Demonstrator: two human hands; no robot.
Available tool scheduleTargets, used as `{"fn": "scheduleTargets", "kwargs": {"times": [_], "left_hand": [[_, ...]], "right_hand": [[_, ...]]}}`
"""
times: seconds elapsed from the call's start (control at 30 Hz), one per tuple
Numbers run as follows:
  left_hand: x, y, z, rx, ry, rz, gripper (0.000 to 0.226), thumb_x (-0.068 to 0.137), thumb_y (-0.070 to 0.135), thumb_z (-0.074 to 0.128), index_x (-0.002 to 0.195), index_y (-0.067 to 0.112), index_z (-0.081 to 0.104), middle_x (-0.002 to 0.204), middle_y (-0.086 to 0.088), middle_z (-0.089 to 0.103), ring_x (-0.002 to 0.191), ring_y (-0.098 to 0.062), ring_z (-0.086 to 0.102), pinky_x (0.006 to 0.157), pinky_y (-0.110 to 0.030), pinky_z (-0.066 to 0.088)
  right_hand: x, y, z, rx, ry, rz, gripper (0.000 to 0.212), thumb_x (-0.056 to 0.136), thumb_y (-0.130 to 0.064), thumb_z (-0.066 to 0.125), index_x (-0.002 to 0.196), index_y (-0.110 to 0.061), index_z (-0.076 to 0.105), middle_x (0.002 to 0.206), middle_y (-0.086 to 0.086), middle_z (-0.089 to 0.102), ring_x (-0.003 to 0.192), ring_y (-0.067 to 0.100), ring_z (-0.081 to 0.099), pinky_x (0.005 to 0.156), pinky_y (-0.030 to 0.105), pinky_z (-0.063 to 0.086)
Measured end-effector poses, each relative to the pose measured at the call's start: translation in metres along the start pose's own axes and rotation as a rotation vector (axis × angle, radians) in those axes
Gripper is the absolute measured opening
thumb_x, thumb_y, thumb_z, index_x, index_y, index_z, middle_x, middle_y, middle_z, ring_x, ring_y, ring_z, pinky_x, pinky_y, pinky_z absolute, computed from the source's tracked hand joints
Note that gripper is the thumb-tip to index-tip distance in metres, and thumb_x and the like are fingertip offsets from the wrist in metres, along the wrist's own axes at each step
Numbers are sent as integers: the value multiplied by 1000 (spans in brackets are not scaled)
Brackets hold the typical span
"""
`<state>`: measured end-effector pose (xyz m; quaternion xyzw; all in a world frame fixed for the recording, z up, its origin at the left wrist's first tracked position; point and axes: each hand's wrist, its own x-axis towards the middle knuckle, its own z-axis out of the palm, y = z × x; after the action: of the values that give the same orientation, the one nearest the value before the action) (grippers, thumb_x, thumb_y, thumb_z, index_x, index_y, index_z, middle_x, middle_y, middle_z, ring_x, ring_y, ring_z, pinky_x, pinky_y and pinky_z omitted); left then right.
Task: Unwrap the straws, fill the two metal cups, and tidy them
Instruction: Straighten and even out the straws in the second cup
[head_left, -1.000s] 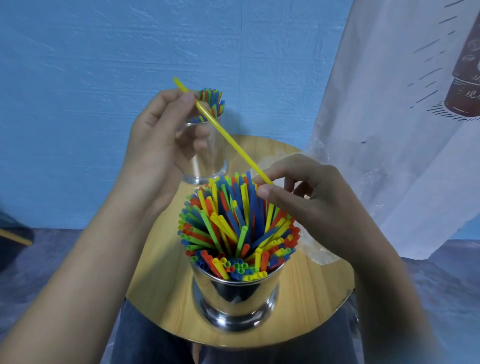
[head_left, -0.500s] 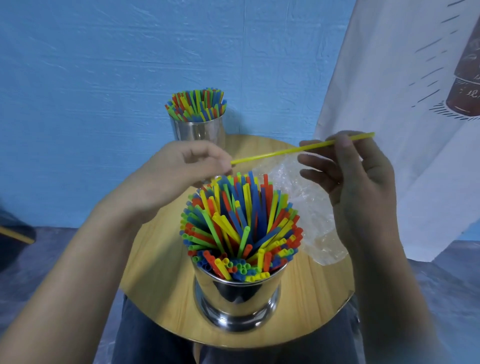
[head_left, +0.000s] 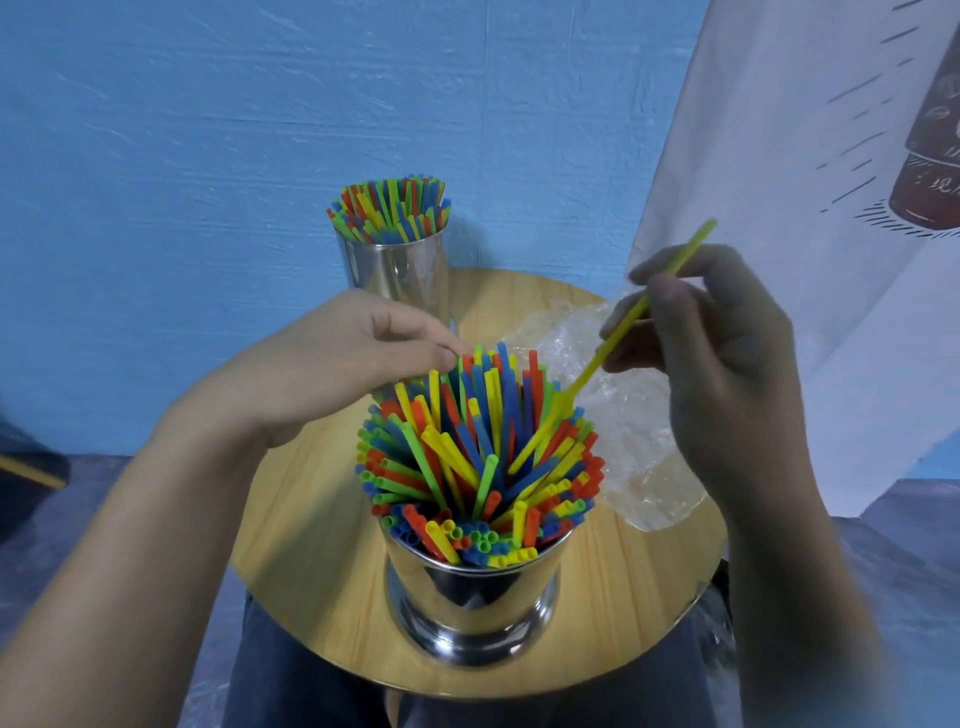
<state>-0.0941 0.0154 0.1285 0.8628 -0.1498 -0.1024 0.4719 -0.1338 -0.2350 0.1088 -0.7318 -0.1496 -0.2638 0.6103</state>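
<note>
Right now the yellow straw is tilted. Its lower end is down among the straws packed in the near metal cup, and its upper end points up and to the right, past the fingers. The right hand has it pinched between thumb and fingertips around mid-length, with the other fingers loosely curled beside the pinch. The near cup stands upright at the front of the round wooden table, and its mixed blue, yellow, green and orange straws fan outward over the rim. The left hand sits at the far-left edge of that bundle, fingers curled in and thumb tip touching the straw tops. I cannot tell whether it actually pinches one, as the fingertips are hidden under the hand. The far metal cup stands upright at the back edge of the table, partly behind the left hand, with its own bundle of straws sitting tighter and more even. A crumpled clear plastic wrapper lies on the table to the right of the near cup, under the right hand. Behind is a blue wall, and a white printed cloth hangs at right. The person's dark trousers show below the table edge.
</note>
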Motion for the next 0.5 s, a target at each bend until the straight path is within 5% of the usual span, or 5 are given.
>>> {"fn": "scheduleTargets", "kwargs": {"times": [0.2,0.4,0.5], "left_hand": [[1,-3,-1,-46,19,34,10,90,26,73,95,28,82,85,14,77,80,-2,67,78,-33,51],[0,-3,0,-115,59,92,23,76,42,72,91,26,79,83,4,76,76,-3,65,72,-25,48],[1,-1,0,-65,-35,77,31,79,52,79,106,36,76,99,13,77,95,2,70,87,-28,51]], "right_hand": [[-6,7,11,-112,-180,37,38,95,-14,72,124,-34,57,82,-1,70,81,17,70,78,26,55],[-4,14,11,-255,-380,40,8,98,-29,67,94,-34,73,100,-15,71,102,13,68,82,31,57],[-5,15,10,-180,-416,111,10,100,-23,66,100,-30,74,101,-12,73,100,15,70,79,36,61]]}}
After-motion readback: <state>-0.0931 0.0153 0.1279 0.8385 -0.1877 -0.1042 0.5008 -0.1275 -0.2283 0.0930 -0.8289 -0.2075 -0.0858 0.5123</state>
